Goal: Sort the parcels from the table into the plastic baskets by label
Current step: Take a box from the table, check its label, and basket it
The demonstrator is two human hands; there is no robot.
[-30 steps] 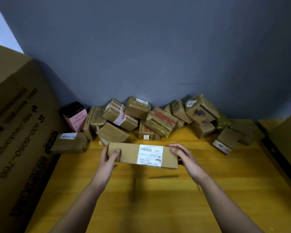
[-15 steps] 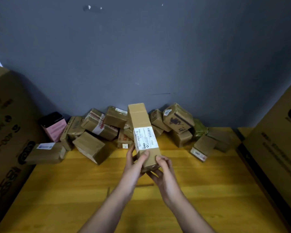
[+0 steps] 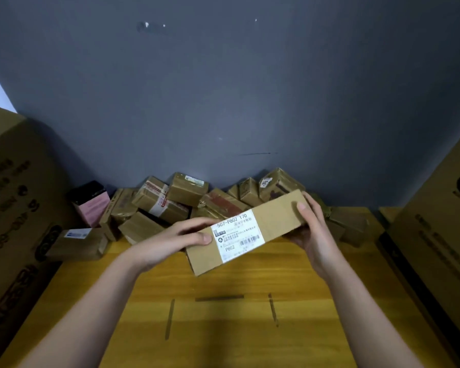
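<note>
1. Long parcel (image 3: 252,232) is up off the table (image 3: 223,328), tilted, label facing up.
2. Left hand (image 3: 175,241) grips its near-left end.
3. Right hand (image 3: 312,232) clasps the far-right end.

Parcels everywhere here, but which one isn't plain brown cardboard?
The pink box with a black top, standing at the left end of the pile against the wall. The other parcels, including the long one held in both hands, are brown.

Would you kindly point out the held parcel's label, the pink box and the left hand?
label (image 3: 237,239), head view, middle of white sticker.
pink box (image 3: 92,209), head view, pink front face.
left hand (image 3: 170,241), head view, back of hand.
</note>
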